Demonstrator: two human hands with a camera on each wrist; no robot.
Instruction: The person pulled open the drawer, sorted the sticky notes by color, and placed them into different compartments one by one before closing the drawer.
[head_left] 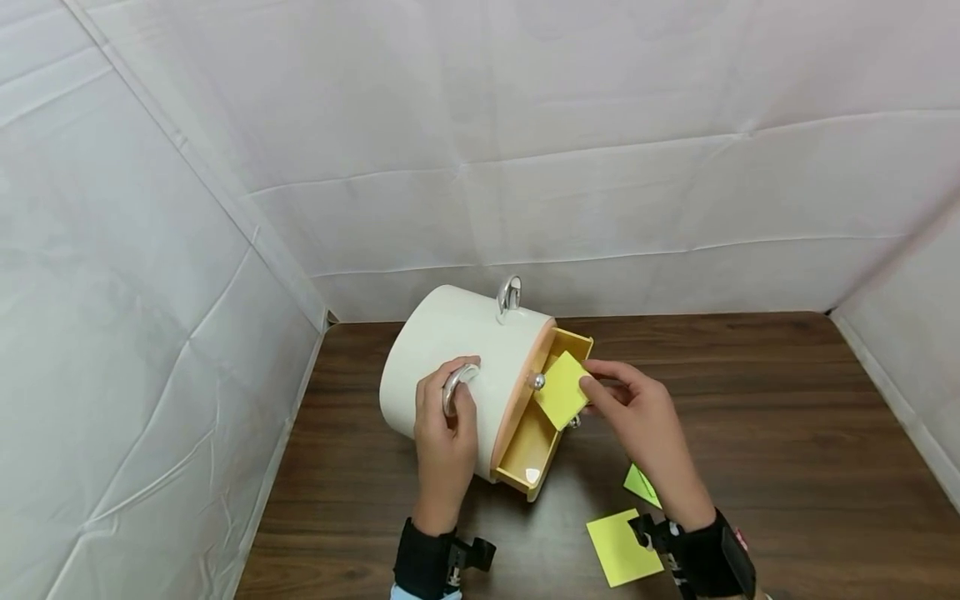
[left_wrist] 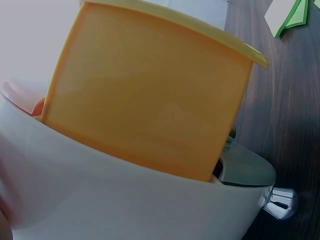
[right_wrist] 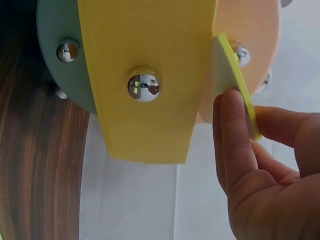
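Note:
A white rounded storage box (head_left: pixel 442 329) lies on its side on the table, its yellow drawer (head_left: pixel 527 446) pulled out. My left hand (head_left: pixel 444 442) grips a curved silver piece (head_left: pixel 452 390) on the box's side. With thumb and fingers, my right hand (right_wrist: pixel 270 170) pinches a yellow sticky note pad (head_left: pixel 561 392) over the drawer opening. In the right wrist view the pad (right_wrist: pixel 232 85) stands edge-on beside the yellow drawer front (right_wrist: pixel 150 120). Most of the left hand is out of the left wrist view, where the drawer's side (left_wrist: pixel 150 95) fills the middle.
Another yellow sticky note pad (head_left: pixel 624 550) and a green one (head_left: pixel 641 486) lie on the dark wood table (head_left: pixel 787 442) near the right wrist. A green drawer front (right_wrist: pixel 62 82) and a peach one (right_wrist: pixel 250 25) flank the yellow drawer. White cloth walls (head_left: pixel 600 167) surround the table.

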